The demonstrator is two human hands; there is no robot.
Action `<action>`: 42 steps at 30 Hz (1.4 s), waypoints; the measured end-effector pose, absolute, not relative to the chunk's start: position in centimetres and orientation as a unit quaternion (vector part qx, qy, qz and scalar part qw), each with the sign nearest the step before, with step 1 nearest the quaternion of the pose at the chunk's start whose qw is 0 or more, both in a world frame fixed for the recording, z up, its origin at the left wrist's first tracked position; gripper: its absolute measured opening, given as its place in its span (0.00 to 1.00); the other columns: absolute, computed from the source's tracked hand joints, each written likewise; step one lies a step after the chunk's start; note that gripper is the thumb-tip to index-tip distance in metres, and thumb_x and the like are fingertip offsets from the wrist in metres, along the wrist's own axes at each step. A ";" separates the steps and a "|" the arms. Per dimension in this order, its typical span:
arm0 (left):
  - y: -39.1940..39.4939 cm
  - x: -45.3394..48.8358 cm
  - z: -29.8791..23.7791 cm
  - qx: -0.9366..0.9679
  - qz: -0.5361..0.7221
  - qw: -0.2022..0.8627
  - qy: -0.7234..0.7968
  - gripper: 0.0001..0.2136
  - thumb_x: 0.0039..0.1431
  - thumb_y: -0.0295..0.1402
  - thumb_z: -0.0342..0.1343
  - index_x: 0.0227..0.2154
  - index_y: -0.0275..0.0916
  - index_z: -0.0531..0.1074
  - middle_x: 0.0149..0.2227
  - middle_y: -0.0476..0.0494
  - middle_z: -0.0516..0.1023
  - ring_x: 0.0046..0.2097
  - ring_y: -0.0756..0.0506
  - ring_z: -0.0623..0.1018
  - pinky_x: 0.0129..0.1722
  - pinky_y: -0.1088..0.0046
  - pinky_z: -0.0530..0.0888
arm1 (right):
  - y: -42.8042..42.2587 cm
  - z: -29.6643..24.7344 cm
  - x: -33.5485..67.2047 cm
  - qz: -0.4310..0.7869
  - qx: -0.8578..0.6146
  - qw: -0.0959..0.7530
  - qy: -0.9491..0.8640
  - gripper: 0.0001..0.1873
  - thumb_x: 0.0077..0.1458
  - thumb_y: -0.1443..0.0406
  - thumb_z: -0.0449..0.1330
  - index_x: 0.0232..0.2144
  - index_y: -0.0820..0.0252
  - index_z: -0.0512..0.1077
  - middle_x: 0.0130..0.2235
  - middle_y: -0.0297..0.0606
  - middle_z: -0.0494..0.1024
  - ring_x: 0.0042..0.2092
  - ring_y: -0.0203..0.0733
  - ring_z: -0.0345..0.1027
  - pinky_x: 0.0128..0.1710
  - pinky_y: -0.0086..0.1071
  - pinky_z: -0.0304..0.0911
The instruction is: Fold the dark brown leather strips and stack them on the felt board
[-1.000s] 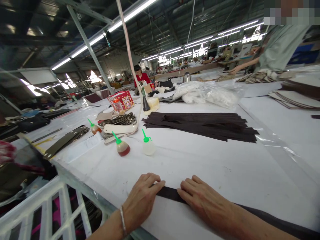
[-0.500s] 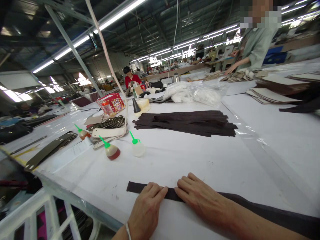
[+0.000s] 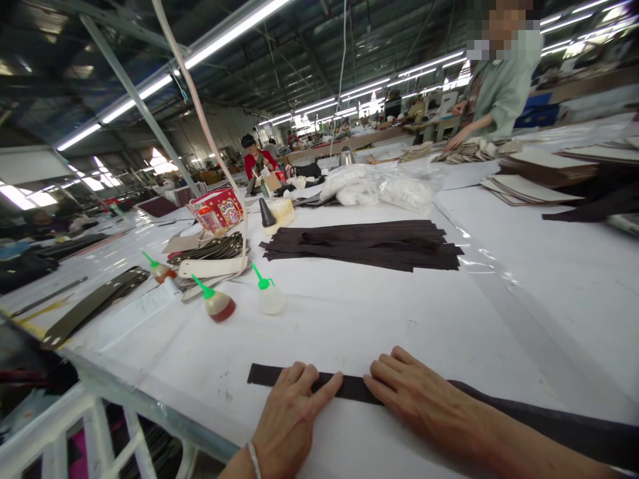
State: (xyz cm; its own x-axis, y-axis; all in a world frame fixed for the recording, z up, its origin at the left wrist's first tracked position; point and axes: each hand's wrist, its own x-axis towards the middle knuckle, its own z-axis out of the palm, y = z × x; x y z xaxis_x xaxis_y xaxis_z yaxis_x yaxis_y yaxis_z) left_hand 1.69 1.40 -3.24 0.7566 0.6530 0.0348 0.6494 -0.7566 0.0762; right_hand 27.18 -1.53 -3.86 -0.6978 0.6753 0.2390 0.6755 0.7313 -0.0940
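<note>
A long dark brown strip of fabric or leather (image 3: 355, 388) lies along the near part of the white table and runs off to the lower right. My left hand (image 3: 295, 407) is near its left end, fingers curled onto it and the index finger pointing right along it. A short way to the right, my right hand (image 3: 410, 392) has its fingers bunched and closed on the strip. Its forearm crosses over part of the strip. What the fingertips do underneath is hidden.
A pile of similar dark strips (image 3: 364, 245) lies further back. Squeeze bottles with green nozzles, one with reddish liquid (image 3: 219, 306) and one clear (image 3: 271, 299), stand left. White table (image 3: 379, 319) meets a white metal rack (image 3: 94, 426). A co-worker (image 3: 504, 93) handles pieces at far right.
My right hand has slid right along the strip, widening the gap between my hands. The left index finger is stretched out more. The view has shifted slightly.
</note>
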 end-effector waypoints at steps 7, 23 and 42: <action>1.4 2.0 -2.7 0.938 0.008 0.021 0.345 0.32 0.57 0.18 0.48 0.62 0.51 0.55 0.43 0.42 0.67 0.43 0.40 0.67 0.45 0.57 0.70 | -2.8 -3.4 29.3 0.007 -0.379 0.128 -0.916 0.08 0.59 0.76 0.52 0.37 0.61 0.66 0.35 0.36 0.66 0.35 0.43 0.57 0.40 0.38 0.52; -0.8 8.7 -1.6 0.921 0.129 0.106 0.352 0.25 0.56 0.16 0.41 0.54 0.40 0.65 0.47 0.40 0.69 0.46 0.42 0.69 0.50 0.56 0.69 | -4.0 -3.2 31.0 -0.023 -0.401 0.130 -0.906 0.11 0.57 0.78 0.52 0.38 0.62 0.67 0.34 0.36 0.67 0.34 0.42 0.59 0.42 0.38 0.54; -1.1 10.9 -5.2 0.952 0.136 0.059 0.269 0.26 0.58 0.18 0.43 0.59 0.38 0.61 0.41 0.40 0.70 0.42 0.41 0.69 0.43 0.60 0.74 | -5.4 -2.3 34.1 -0.041 -0.392 0.100 -0.914 0.08 0.63 0.74 0.50 0.32 0.63 0.66 0.32 0.35 0.66 0.33 0.39 0.56 0.39 0.36 0.51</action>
